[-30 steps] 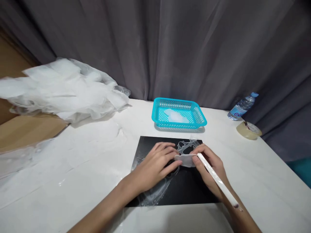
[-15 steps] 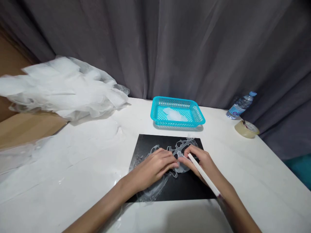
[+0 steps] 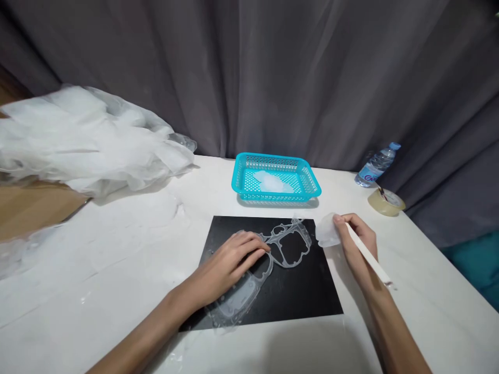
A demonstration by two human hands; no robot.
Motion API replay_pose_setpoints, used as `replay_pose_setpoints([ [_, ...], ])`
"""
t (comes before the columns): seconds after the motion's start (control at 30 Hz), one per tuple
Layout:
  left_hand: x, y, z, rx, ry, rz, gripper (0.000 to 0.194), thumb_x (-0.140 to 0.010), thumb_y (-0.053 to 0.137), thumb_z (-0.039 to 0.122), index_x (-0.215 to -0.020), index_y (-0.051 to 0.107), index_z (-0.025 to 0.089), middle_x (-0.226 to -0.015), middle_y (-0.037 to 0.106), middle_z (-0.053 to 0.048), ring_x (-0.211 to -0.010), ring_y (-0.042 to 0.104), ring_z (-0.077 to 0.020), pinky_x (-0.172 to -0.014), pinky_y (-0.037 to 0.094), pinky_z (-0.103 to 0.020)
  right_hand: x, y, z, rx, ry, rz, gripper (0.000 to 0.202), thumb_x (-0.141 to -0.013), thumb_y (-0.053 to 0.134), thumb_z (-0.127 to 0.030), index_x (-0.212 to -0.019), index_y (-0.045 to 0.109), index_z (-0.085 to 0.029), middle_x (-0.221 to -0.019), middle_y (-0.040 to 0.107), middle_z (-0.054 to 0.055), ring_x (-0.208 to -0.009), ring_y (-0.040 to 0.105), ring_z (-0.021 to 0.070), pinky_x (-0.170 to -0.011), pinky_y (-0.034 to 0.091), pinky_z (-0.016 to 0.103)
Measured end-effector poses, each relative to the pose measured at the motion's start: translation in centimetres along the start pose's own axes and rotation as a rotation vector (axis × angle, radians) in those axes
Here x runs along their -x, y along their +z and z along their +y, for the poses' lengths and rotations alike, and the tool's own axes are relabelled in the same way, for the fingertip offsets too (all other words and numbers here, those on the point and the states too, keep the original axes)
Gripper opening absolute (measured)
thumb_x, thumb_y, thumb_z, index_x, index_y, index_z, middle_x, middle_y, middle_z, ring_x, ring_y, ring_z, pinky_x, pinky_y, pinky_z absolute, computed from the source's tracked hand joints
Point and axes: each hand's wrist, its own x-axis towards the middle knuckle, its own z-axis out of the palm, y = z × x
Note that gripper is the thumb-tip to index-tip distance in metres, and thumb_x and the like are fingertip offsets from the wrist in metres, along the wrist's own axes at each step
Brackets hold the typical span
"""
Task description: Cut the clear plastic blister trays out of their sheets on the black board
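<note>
My left hand [image 3: 237, 257] lies with its fingers stretched over a clear plastic sheet [image 3: 237, 298], pressing it on a black mat [image 3: 300, 296]. The sheet has cut-out openings with ragged rims. To the right of the mat, my right hand [image 3: 358, 244] pinches a thin, frosted plastic piece [image 3: 327, 230] between thumb and fingers, off the mat. A slim white stick-like tool [image 3: 368, 254] is also in that hand, slanting back along the wrist; its far end has a small dark tip.
Behind the mat stands a blue perforated basket [image 3: 239, 182] with frosted pieces [image 3: 271, 182] inside. A water bottle [image 3: 377, 165] and a tape roll [image 3: 385, 202] are at the back right. A heap of white plastic sheets [image 3: 93, 140] and cardboard [image 3: 42, 208] lie left, before a grey curtain [image 3: 273, 78].
My right hand has lifted the frosted piece out of the sheet and carried it right, past the mat's edge. An opening shows there now. My left hand stays on the sheet.
</note>
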Motion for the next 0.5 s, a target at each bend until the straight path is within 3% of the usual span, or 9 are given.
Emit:
replay_pose_setpoints([
  [0.1, 0.3, 0.4, 0.9, 0.025, -0.066, 0.082, 0.042, -0.105, 0.057, 0.048, -0.145, 0.055, 0.034, -0.150, 0.053, -0.006, -0.143, 0.044, -0.0270, -0.125, 0.031, -0.050, 1.2, 0.6, -1.3, -0.058, -0.047, -0.082, 0.033, -0.094, 0.069, -0.050, -0.080, 0.063, -0.020, -0.072, 0.056, -0.002, -0.065, 0.047, 0.0149, -0.059, 0.039, 0.025],
  [0.17, 0.4, 0.9, 1.8, 0.171, -0.130, 0.117, 0.053, -0.101, 0.063, 0.051, -0.150, 0.050, 0.037, -0.156, 0.050, -0.005, -0.146, 0.042, -0.0274, -0.126, 0.031, -0.050, 2.6, 1.6, -2.4, -0.113, -0.057, -0.143, 0.030, -0.096, 0.066, -0.048, -0.083, 0.065, -0.021, -0.073, 0.059, -0.002, -0.065, 0.049, 0.0151, -0.058, 0.040, 0.025],
  [0.23, 0.5, 1.5, 2.7, 0.403, -0.174, 0.139, 0.049, -0.100, 0.064, 0.052, -0.145, 0.056, 0.035, -0.147, 0.060, -0.005, -0.137, 0.053, -0.0262, -0.120, 0.040, -0.047, 4.0, 2.6, -3.1, -0.157, -0.050, -0.187, 0.030, -0.098, 0.064, -0.047, -0.084, 0.066, -0.021, -0.074, 0.062, -0.001, -0.065, 0.052, 0.0156, -0.058, 0.042, 0.024],
  [0.33, 0.5, 2.3, 3.6, 0.662, -0.205, 0.253, 0.034, -0.095, 0.072, 0.051, -0.117, 0.073, 0.026, -0.112, 0.076, -0.004, -0.107, 0.069, -0.0227, -0.098, 0.055, -0.037, 5.2, 3.7, -3.3, -0.167, -0.027, -0.238, 0.030, -0.099, 0.063, -0.046, -0.083, 0.067, -0.021, -0.071, 0.060, -0.001, -0.061, 0.050, 0.0148, -0.054, 0.040, 0.024],
  [0.4, 0.7, 2.5, 3.7, 0.717, -0.219, 0.307, 0.025, -0.093, 0.075, 0.046, -0.103, 0.077, 0.023, -0.094, 0.077, -0.002, -0.090, 0.070, -0.0186, -0.086, 0.057, -0.031, 5.6, 3.9, -3.1, -0.184, -0.024, -0.283, 0.029, -0.099, 0.063, -0.044, -0.081, 0.066, -0.021, -0.067, 0.056, -0.002, -0.058, 0.046, 0.0136, -0.051, 0.037, 0.023],
  [0.5, 1.1, 2.2, 3.7, 0.762, -0.231, 0.321, 0.021, -0.093, 0.076, 0.042, -0.096, 0.080, 0.022, -0.085, 0.077, -0.001, -0.079, 0.069, -0.0145, -0.076, 0.056, -0.026, 5.7, 3.6, -2.8, -0.256, -0.030, -0.365, 0.030, -0.099, 0.063, -0.042, -0.078, 0.063, -0.021, -0.066, 0.050, -0.003, -0.058, 0.042, 0.0122, -0.052, 0.035, 0.022],
])
